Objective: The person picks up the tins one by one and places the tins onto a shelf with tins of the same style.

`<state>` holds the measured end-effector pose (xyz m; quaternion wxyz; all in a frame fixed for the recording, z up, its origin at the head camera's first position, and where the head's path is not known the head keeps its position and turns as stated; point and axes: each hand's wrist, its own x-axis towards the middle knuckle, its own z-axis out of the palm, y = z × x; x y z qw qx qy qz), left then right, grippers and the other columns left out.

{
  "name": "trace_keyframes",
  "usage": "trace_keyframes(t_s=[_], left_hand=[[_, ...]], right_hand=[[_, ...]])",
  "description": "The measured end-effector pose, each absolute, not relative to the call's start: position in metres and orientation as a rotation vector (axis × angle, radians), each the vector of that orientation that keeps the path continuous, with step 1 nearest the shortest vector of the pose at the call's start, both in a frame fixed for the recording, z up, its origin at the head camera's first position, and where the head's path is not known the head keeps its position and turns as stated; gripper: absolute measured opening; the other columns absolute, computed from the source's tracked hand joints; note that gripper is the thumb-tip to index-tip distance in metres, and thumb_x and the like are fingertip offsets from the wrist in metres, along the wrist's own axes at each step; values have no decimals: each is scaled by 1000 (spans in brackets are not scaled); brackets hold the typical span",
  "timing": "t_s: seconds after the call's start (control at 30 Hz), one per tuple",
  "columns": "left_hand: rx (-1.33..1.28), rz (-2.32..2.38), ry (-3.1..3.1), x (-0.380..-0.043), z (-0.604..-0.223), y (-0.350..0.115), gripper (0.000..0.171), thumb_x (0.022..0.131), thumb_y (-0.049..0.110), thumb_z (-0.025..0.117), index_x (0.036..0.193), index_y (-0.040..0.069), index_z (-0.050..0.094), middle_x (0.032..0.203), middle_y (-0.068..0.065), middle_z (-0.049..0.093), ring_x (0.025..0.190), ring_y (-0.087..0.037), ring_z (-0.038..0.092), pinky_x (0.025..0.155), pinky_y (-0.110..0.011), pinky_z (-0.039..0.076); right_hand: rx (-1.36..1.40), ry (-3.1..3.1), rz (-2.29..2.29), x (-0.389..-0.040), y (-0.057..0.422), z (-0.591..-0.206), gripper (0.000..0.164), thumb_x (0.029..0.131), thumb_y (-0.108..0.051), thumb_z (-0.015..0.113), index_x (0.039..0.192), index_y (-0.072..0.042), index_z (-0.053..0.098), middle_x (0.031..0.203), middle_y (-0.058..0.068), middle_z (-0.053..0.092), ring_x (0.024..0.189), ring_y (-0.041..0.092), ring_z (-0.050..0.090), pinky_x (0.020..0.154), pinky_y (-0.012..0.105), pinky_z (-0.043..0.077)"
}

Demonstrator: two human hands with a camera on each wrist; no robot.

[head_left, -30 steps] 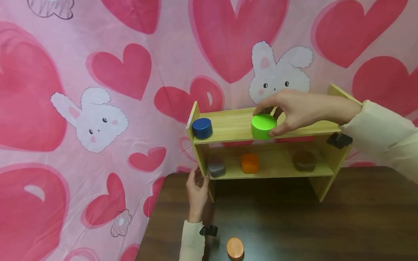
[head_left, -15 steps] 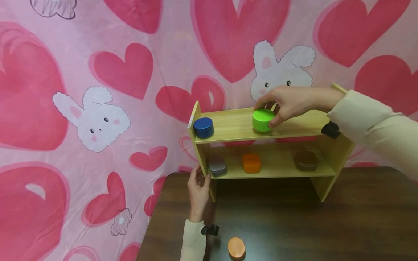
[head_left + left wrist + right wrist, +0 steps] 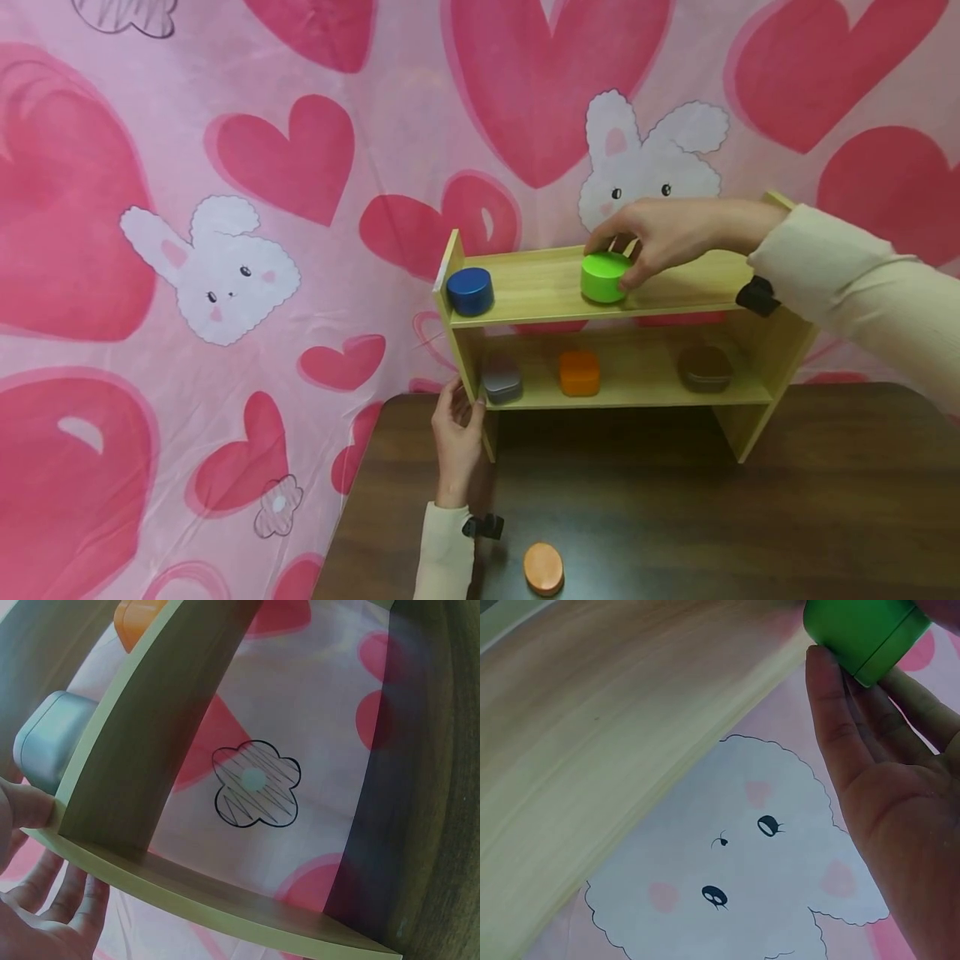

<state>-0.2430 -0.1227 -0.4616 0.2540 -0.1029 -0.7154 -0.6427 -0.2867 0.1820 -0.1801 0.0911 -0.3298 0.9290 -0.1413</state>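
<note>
In the head view, my right hand holds a bright green round tin between thumb and fingers at the middle of the top board of a small wooden shelf. The right wrist view has the fingers around the green tin, with part of the thumb at the frame edge. My left hand grips the shelf's left side panel, thumb at the front edge and fingers on the outer side, as the left wrist view shows. A silver tin sits just above that thumb.
On the top board's left end stands a blue round tin. The lower board bears the silver tin, an orange square tin and a dark brown container. An orange oval tin lies on the dark wooden table in front.
My right hand has moved the green tin back from the top board's front edge and onto the board, then stayed there. The left hand has kept its grip on the side panel.
</note>
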Motion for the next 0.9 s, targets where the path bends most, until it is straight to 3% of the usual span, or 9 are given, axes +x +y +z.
trace_keyframes(t_s=[0.9], left_hand=[[-278, -1756, -1955, -242, -457, -123, 39, 86, -7, 63, 125, 0, 59, 118, -22, 65, 110, -37, 62, 96, -51, 52]], right_hand=[[-922, 2770, -449, -287, 193, -181, 63, 76, -23, 80, 132, -6, 57, 123, 11, 65, 109, 25, 63, 90, 39, 57]])
